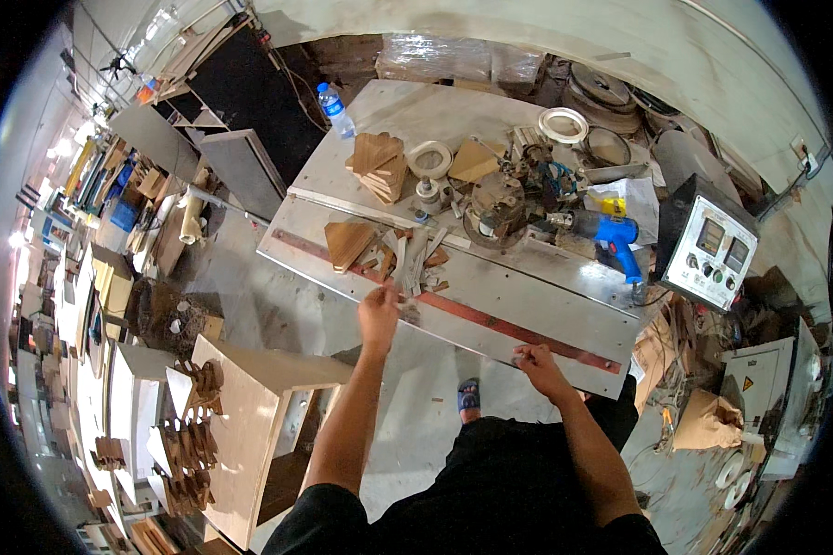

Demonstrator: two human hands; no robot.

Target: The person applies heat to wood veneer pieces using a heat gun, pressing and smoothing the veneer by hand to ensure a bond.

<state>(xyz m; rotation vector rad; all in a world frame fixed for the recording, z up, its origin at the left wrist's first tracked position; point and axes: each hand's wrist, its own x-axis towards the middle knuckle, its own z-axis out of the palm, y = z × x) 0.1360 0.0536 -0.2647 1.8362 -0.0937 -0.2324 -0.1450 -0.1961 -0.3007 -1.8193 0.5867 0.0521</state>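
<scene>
Wood scraps (pixel 415 263) heaped on the table (pixel 528 294) just beyond the left hand (pixel 379 314) look light, stiff, maybe splintery, best pinched mid-length; that hand and the right hand (pixel 540 370), by the table's near edge, look curled, can't tell if gripping.

A grey table (pixel 528 287) carries wooden pieces (pixel 350 244), a bottle (pixel 336 111), a blue tool (pixel 611 231).

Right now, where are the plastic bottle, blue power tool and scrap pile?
Plastic bottle (pixel 337 112): head view, its body.
Blue power tool (pixel 615 231): head view, its housing.
Scrap pile (pixel 411 259): head view, its middle.
</scene>
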